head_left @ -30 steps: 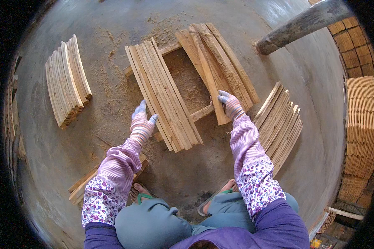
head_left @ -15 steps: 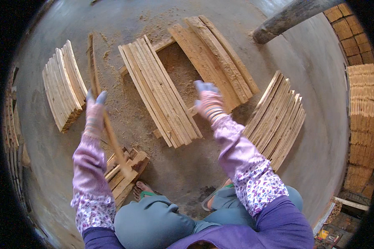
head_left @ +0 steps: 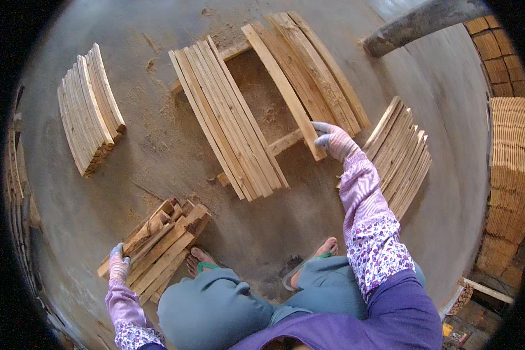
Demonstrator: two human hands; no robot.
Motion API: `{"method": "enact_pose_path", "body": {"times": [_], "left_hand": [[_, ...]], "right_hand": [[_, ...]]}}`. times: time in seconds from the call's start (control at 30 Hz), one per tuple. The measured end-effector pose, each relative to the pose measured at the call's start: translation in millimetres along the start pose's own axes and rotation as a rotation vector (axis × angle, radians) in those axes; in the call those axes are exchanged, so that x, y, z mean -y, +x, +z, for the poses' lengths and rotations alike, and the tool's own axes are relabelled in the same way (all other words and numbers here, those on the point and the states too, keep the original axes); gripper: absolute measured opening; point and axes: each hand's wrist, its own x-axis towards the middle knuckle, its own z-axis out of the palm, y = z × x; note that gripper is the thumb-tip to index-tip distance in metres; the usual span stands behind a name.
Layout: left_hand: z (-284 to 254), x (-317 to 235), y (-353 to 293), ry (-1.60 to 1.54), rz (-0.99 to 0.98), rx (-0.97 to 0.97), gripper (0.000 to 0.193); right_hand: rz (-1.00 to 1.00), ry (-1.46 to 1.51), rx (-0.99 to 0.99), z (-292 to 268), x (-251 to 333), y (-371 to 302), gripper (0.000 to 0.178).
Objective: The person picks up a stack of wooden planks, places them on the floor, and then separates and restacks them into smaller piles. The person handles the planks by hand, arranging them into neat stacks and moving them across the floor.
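My right hand [head_left: 336, 142], in a striped glove with greyish fingertips, has its fingers and thumb closed on the near end of a narrow wooden plank [head_left: 286, 87]. This plank lies at a slight angle beside the wider planks [head_left: 318, 67] on the right of the low wooden frame [head_left: 287, 142]. At lower left, my left hand [head_left: 119, 263], gloved the same way, is at the near end of a pile of wood offcuts [head_left: 168, 251]. Its fingers are closed round the end of a thin wooden strip [head_left: 151, 238] lying on that pile; the grip is partly hidden.
A row of planks [head_left: 227, 119] lies across the frame's left side. Stacked planks stand at far left [head_left: 90, 111] and at right [head_left: 399, 157]. A round grey post [head_left: 420, 29] rises at upper right. Brown stacks [head_left: 510, 186] line the right edge. Sawdust covers parts of the floor.
My left hand has moved down and left, bringing the thin strip onto the offcut pile. My right hand has moved right and closed on the narrow plank, now separated from the others.
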Motion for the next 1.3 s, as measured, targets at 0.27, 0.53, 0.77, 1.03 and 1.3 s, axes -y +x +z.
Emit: {"method": "enact_pose_path", "body": {"times": [0.27,0.53,0.77,1.03,1.3], "left_hand": [[3.6,-11.1,13.8,-0.099,-0.094,-0.118,0.058],[-7.7,-36.1,15.6,0.054,-0.144,-0.097,0.057],[-34.8,-262.9,35.0,-0.191,0.521,-0.408,0.053],[-1.2,-421.4,107.3,-0.714,0.450,0.096,0.080],[-7.8,-455.8,102.7,-0.351,0.534,-0.103,0.074]], "right_hand": [[-0.128,-0.517,0.095,60.5,-7.7,-11.5,0.075],[-0.152,-1.478,-0.453,62.5,12.9,-0.1,0.066],[-0.066,-1.104,-0.613,10.2,-12.1,17.4,0.054],[-0.133,-0.377,-0.056,35.3,-18.2,7.8,0.066],[-0.029,-1.342,-0.427,36.4,-0.8,8.8,0.052]]}}
